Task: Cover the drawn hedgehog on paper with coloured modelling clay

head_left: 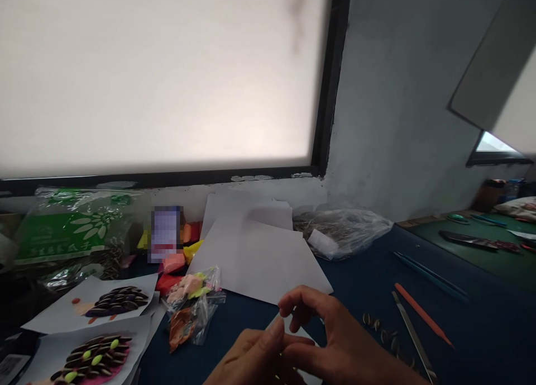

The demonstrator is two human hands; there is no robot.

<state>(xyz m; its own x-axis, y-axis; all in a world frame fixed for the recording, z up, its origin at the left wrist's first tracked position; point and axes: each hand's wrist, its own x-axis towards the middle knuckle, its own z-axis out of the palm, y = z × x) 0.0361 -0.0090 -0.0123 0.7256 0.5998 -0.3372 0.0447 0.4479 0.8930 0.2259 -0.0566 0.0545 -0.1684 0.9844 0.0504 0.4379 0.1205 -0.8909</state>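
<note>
My left hand [251, 354] and my right hand [339, 332] come together at the bottom centre, fingertips close to each other. The left fingers are closed, with the thumb on top. On the right hand the fingers curl over, and the index finger arches above the thumb. Whatever lies between the hands is hidden by the fingers. Below them part of a white paper [310, 378] shows on the dark blue table. Just right of my right hand are several striped sunflower seeds [387, 337], a flat metal tool [412, 334] and an orange pointed tool [422, 313].
White sheets [255, 256] lie ahead by the wall. Small bags of coloured clay [190, 287] sit left of them. Two seed-covered hedgehog pictures [119, 304] lie at left, before a green seed bag [58, 234]. A clear bag [352, 228] and blue tweezers [431, 276] are at right.
</note>
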